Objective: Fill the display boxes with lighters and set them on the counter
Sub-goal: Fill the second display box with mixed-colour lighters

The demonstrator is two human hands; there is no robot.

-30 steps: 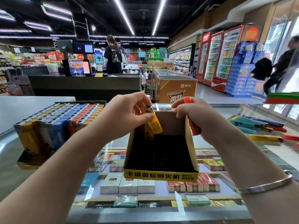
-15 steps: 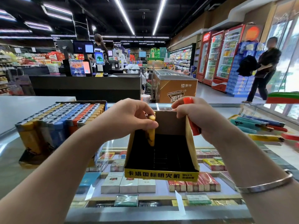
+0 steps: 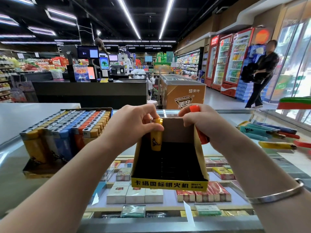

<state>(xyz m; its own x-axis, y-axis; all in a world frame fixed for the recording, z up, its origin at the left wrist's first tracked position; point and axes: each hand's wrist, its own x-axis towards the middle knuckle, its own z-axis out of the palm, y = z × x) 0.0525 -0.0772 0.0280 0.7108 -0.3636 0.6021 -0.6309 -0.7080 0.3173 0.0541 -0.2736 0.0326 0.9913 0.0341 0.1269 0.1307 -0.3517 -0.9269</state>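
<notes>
Nearest: glass counter (image 3: 20, 165), cigarette packs (image 3: 134, 195) visible beneath the top. Silver bangle (image 3: 276, 193) on right wrist.

On the glass, centre: open display box (image 3: 170, 184), yellow front lip with black printed characters, black gridded interior, plain brown back wall. Cells mostly unfilled; grid lines faint in the dark, cell count not readable.

Left hand (image 3: 133, 125) at the box's rear left corner, fingers curled round the top of a yellow lighter (image 3: 156, 140). Lighter upright, dark emblem on its body, lower end down inside the rear left of the box; metal head largely covered by the fingers. Seated in a cell or not: cannot tell.

Right hand (image 3: 200, 122) at the rear right corner, curled round an orange lighter (image 3: 202, 137). Orange ends showing above and below the fist, middle hidden; lower end outside the right wall. Fingertips at the top edge of the back wall; gripping the card or only touching: not clear.

Left of centre: second display box (image 3: 67, 132), full, standing on the glass apart from the first. Rows of yellow, grey, blue and orange lighters, metal heads up.

Right: loose lighters (image 3: 267, 131) lying flat on the glass, teal, blue, red and yellow; farthest ones cut off at the frame edge.

Beyond: dark checkout desk (image 3: 90, 91) with screens, chest freezer (image 3: 183, 95), red drink coolers (image 3: 230, 59). Person (image 3: 262, 73) walking at far right, motion-blurred, carrying something dark.
</notes>
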